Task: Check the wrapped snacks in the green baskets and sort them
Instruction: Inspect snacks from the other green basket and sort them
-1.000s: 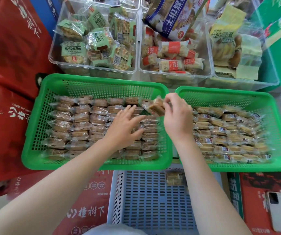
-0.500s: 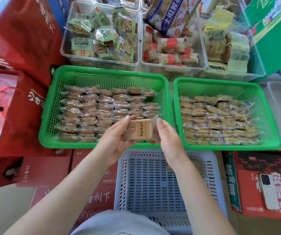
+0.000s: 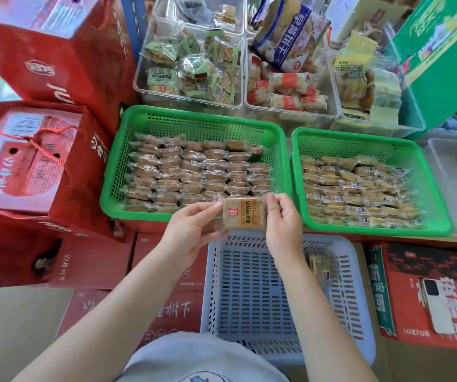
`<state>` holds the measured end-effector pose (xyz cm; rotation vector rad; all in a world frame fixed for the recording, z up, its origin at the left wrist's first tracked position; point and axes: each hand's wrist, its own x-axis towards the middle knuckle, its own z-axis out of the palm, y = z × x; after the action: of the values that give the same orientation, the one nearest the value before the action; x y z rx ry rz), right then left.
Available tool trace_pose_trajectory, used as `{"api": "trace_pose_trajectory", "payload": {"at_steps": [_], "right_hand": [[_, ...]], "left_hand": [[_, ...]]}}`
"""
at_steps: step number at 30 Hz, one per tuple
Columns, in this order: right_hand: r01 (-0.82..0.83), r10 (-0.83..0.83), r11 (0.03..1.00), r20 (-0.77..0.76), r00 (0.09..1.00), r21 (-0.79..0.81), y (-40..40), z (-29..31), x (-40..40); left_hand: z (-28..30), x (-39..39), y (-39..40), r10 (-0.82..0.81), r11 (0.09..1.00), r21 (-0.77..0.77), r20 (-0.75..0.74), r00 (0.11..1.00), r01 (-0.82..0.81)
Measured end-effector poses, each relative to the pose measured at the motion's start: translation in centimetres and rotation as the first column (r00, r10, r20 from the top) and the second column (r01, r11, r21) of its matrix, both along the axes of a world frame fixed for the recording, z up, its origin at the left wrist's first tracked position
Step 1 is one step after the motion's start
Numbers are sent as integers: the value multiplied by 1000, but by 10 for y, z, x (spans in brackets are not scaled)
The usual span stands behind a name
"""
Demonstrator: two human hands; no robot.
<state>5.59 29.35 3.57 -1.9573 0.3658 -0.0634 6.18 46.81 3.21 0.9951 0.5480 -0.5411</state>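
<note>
The wrapped snack [image 3: 243, 214], a second ago lifted at the left green basket's [image 3: 194, 117] back corner, is now pinched at both ends by the left hand [image 3: 191, 232] and right hand [image 3: 283, 224], label up, over that basket's near rim: inspection, I judge. Below that basket sits a pale blue crate [image 3: 354, 299] holding one packet [image 3: 318, 266]; right of it, the other green basket [image 3: 370, 142]. Nothing blocks either.

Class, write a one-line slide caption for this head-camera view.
Left hand and right hand hold one wrapped snack between green baskets and a white basket.
</note>
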Motion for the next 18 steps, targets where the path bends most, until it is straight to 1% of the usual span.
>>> {"api": "trace_pose_trajectory", "payload": {"at_steps": [2,3,5,6,8,10,13,16,18], "right_hand": [[60,-51,994,-90,995,97,0,-2,-1],[102,-76,980,-154,985,172,0,-4,-1],[169,-83,922,-250,965,347,1,-4,-2],[179,-69,894,-268,961,411,3,-4,-3],[184,-59,859,-264,963,477,7,-1,-6],[183,-68,849,-241,968,496,12,2,-7],[141,-63,876,-182,981,461,21,4,-5],[108,-52,903,-142,988,416,30,3,0],[119,-62,912,-155,986,392,31,3,3]], "left_hand": [[1,-2,4,-27,1000,9,17,1000,27],[2,-3,6,-42,999,-9,24,999,42],[4,-5,9,-59,996,-68,35,998,61],[5,-7,10,-60,994,-94,36,998,63],[5,-7,12,-51,992,-116,30,998,54],[2,-7,15,-40,995,-88,12,999,40],[-7,-6,18,-21,999,-26,-43,999,20],[-13,-5,15,27,998,-55,-116,993,-34],[-14,-2,11,40,995,-81,-140,989,-52]]}}
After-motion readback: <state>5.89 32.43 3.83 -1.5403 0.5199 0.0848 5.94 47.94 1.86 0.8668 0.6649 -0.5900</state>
